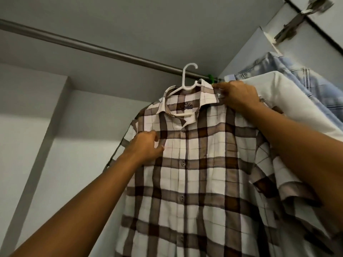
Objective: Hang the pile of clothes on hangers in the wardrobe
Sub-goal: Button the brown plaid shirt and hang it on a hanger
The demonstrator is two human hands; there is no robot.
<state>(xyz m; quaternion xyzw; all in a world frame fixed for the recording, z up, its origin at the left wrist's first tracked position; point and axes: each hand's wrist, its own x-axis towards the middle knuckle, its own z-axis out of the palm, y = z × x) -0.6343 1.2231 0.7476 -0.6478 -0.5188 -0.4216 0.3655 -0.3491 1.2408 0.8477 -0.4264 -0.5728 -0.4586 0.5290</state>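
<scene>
A brown-and-white checked shirt hangs buttoned on a white plastic hanger. The hanger's hook sits in front of the metal wardrobe rail; I cannot tell if it rests on the rail. My left hand pinches the shirt's front just below its left shoulder. My right hand grips the shirt's right shoulder beside the collar, its fingers curled over the cloth.
At the right end of the rail hang a white garment and a blue checked shirt, with a green hanger hook showing. The wardrobe door hinge is at the top right. Grey inner walls lie to the left.
</scene>
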